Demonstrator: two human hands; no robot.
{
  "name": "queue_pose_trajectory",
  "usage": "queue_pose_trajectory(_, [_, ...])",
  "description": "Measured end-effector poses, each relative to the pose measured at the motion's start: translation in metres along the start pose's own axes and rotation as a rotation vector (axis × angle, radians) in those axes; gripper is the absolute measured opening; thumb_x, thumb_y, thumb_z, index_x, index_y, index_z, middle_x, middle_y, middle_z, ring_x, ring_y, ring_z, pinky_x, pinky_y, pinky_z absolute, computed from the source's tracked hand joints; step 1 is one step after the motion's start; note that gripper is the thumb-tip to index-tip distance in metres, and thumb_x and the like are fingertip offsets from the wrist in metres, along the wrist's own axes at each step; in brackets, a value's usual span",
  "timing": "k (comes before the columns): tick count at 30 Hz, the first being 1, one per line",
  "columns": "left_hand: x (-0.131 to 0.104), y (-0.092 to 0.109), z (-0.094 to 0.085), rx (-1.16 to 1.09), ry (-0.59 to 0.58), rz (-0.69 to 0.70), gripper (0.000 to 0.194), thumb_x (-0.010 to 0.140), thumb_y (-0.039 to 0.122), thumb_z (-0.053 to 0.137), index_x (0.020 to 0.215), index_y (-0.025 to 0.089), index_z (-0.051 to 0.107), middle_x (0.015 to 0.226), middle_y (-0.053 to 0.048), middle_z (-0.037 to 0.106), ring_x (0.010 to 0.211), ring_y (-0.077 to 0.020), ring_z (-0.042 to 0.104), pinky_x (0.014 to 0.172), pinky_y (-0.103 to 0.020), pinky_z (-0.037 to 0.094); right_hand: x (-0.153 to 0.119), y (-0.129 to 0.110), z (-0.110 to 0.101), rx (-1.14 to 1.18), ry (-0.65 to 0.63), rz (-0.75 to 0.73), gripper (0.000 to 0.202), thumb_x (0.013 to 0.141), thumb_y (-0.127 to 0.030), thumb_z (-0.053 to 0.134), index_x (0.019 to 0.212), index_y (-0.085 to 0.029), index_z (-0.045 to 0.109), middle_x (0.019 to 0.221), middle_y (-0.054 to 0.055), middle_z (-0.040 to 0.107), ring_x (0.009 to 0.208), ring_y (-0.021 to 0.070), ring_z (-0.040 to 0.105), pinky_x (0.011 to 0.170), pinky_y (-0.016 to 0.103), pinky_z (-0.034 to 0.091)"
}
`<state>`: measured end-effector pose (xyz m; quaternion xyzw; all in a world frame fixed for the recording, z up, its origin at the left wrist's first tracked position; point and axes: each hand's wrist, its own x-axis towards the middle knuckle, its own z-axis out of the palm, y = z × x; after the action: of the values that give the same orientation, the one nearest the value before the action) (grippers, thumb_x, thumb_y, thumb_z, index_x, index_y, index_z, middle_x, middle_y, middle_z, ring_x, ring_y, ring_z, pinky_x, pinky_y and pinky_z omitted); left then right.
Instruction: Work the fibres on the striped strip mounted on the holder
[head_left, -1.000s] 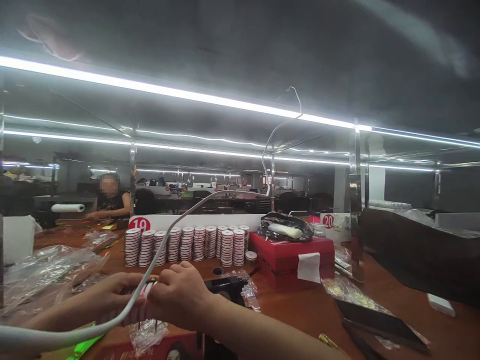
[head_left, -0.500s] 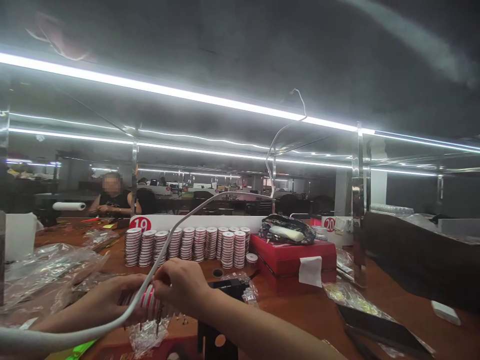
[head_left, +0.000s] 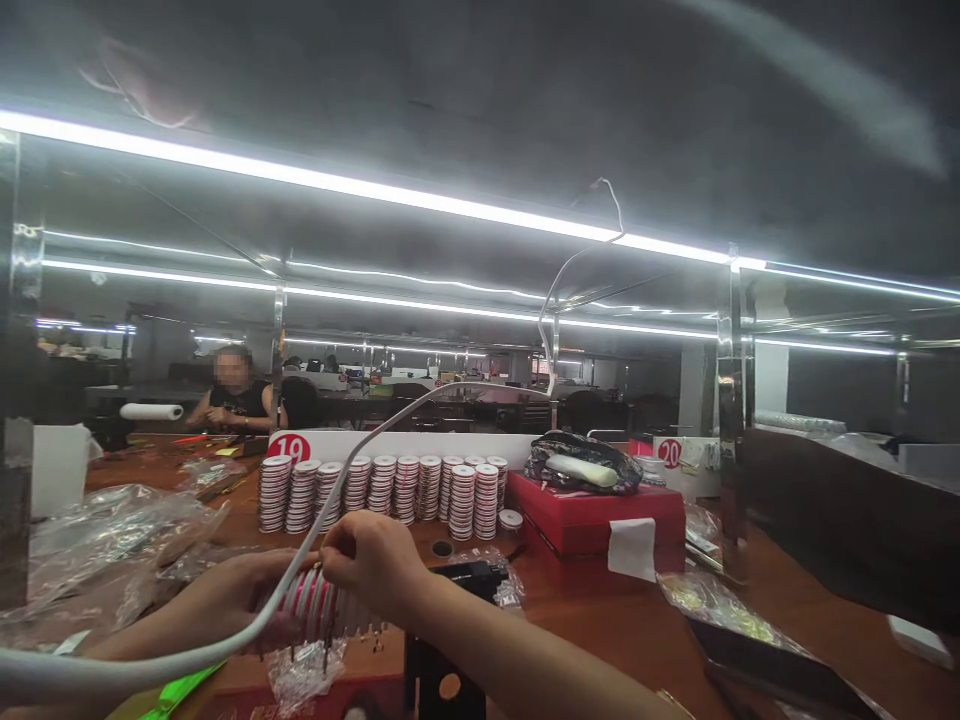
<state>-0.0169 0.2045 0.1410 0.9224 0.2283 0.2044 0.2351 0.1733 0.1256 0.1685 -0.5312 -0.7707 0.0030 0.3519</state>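
Note:
My left hand point(head_left: 225, 600) and my right hand point(head_left: 379, 565) together hold a row of red-and-white spools point(head_left: 319, 610) lying sideways just above the wooden table point(head_left: 585, 610). The left hand cups the row's left end; the right hand's fingers pinch its upper right part. Small dark tags hang below the spools. A white cable point(head_left: 247, 630) crosses in front of the left hand. Behind the hands stand several stacks of the same spools point(head_left: 382, 490).
A red box point(head_left: 592, 520) with a dark bag on it sits right of the stacks. Crumpled clear plastic point(head_left: 105, 540) lies at left, a black tool point(head_left: 469, 575) behind my right hand. Another person point(head_left: 236, 395) sits at a far bench. Number signs 19 and 20 mark the divider.
The spool row has become more exposed and spread between my hands. My right hand moved slightly up and right. The view shifted a little to the left.

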Motion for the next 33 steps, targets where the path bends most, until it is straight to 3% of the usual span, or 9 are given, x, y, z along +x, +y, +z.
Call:
queue_pose_trajectory(6, [0.001, 0.0, -0.001, -0.068, -0.037, 0.007, 0.05, 0.073, 0.046, 0.063, 0.117, 0.024, 0.057, 0.112, -0.001, 0.066, 0.099, -0.0284, 0.057, 0.087, -0.031, 0.042, 0.001, -0.001, -0.001, -0.027, -0.043, -0.015, 0.013, 0.079, -0.025, 0.061, 0.086, -0.018, 0.069, 0.083, 0.002, 0.069, 0.077, 0.0148, 0.061, 0.058, 0.023, 0.035])
queue_pose_trajectory(12, [0.002, 0.003, 0.0, -0.072, -0.01, 0.029, 0.046, 0.074, 0.038, 0.064, 0.117, 0.023, 0.059, 0.107, 0.001, 0.068, 0.102, -0.0283, 0.056, 0.086, -0.028, 0.042, 0.016, 0.002, -0.009, -0.061, -0.259, -0.123, 0.011, 0.078, -0.027, 0.064, 0.084, -0.022, 0.071, 0.071, -0.003, 0.067, 0.066, 0.0117, 0.059, 0.047, 0.021, 0.029])
queue_pose_trajectory(15, [0.001, 0.001, 0.0, -0.078, -0.003, 0.03, 0.046, 0.073, 0.036, 0.065, 0.117, 0.024, 0.058, 0.107, 0.002, 0.068, 0.103, -0.0284, 0.056, 0.087, -0.029, 0.042, 0.021, 0.005, -0.012, -0.083, -0.31, -0.188, 0.013, 0.078, -0.028, 0.064, 0.088, -0.021, 0.07, 0.076, -0.004, 0.068, 0.07, 0.0111, 0.058, 0.049, 0.02, 0.03])
queue_pose_trajectory(20, [0.0, -0.003, 0.002, -0.109, 0.011, 0.023, 0.048, 0.071, 0.037, 0.066, 0.115, 0.02, 0.058, 0.099, 0.001, 0.069, 0.101, -0.0296, 0.056, 0.087, -0.031, 0.042, 0.014, 0.004, -0.014, -0.145, -0.302, -0.249, 0.014, 0.081, -0.027, 0.063, 0.09, -0.02, 0.069, 0.081, -0.002, 0.069, 0.074, 0.0121, 0.06, 0.052, 0.021, 0.03])
queue_pose_trajectory(26, [-0.001, 0.007, 0.007, -0.219, 0.004, 0.02, 0.045, 0.07, 0.047, 0.065, 0.105, 0.018, 0.063, 0.094, -0.003, 0.069, 0.094, -0.0285, 0.058, 0.081, -0.032, 0.045, 0.012, 0.002, -0.014, -0.222, -0.307, -0.305, 0.015, 0.082, -0.031, 0.063, 0.09, -0.019, 0.068, 0.084, -0.002, 0.069, 0.077, 0.0131, 0.061, 0.051, 0.022, 0.03])
queue_pose_trajectory(30, [-0.002, 0.013, 0.006, -0.25, -0.01, 0.026, 0.041, 0.073, 0.043, 0.063, 0.106, 0.018, 0.063, 0.093, -0.005, 0.068, 0.09, -0.0274, 0.06, 0.078, -0.033, 0.047, 0.014, 0.003, -0.01, -0.263, -0.317, -0.361, 0.016, 0.081, -0.035, 0.062, 0.087, -0.021, 0.067, 0.084, -0.003, 0.068, 0.077, 0.0133, 0.061, 0.048, 0.022, 0.029])
queue_pose_trajectory(33, [-0.002, 0.016, 0.005, -0.226, -0.01, 0.047, 0.037, 0.076, 0.036, 0.062, 0.11, 0.02, 0.062, 0.099, -0.004, 0.069, 0.092, -0.0265, 0.06, 0.08, -0.034, 0.048, 0.008, 0.007, -0.004, -0.333, -0.219, -0.443, 0.017, 0.08, -0.037, 0.063, 0.084, -0.021, 0.065, 0.083, -0.002, 0.067, 0.074, 0.0135, 0.06, 0.045, 0.022, 0.028])
